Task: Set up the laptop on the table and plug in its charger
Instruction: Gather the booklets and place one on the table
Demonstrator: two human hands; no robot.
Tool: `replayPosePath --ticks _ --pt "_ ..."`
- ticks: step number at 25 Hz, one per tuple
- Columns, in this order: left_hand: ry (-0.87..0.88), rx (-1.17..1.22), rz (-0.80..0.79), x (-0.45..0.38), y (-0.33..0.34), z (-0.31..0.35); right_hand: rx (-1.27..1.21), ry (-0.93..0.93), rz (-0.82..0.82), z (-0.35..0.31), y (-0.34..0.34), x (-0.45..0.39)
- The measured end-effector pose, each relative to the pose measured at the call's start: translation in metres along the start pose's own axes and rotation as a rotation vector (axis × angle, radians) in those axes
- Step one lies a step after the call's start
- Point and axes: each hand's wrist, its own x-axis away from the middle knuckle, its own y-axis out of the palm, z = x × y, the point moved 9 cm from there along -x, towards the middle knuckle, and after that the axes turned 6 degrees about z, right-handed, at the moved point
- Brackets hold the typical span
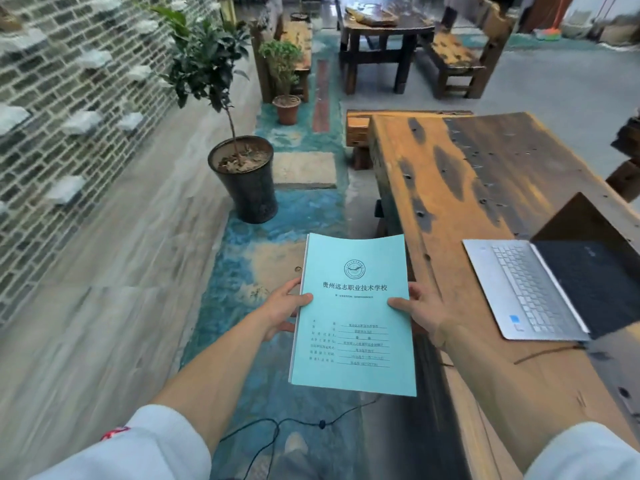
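Both forearms extend forward from white sleeves and converge on a light-blue, paper-covered booklet (353,317) held over the floor, just left of the table edge. The left hand (284,311) grips the booklet's left margin, thumb pressed flat on the cover and fingers curled beneath. The right hand (420,311) mirrors it on the right margin, thumb on top, remaining fingers partly hidden behind the pages. The booklet's long axis runs away from the person; its printed title reads upright to the wearer, and the far edge bows slightly upward.

The silver, open laptop (554,285) rests on the worn orange-brown wooden plank table (450,174), toward its near right portion, well apart from both hands. Its keyboard deck lies flat with the long axis running diagonally from near right to far left; the dark screen is folded back to the right of the deck and faces left. A thin dark cable (547,353) lies on the tabletop just in front of the laptop's near edge; whether it is connected cannot be told. A second thin black cord (277,427) trails across the blue-patterned floor below the booklet.

A dark cylindrical planter holding a small tree (246,181) stands on the floor to the left.
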Motion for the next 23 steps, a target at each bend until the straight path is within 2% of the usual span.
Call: replayPosePath --ticks 11,18,23 --pt "0.055 0.035 0.044 -0.039 -0.102 0.037 0.107 -0.077 -0.036 -0.075 0.096 -0.04" --pt "0.085 0.037 0.105 -0.075 -0.131 0.063 0.111 -0.077 -0.061 -0.103 0.126 -0.09" --pt "0.08 0.054 0.094 -0.122 -0.136 0.096 0.109 -0.078 -0.087 -0.127 0.139 -0.156"
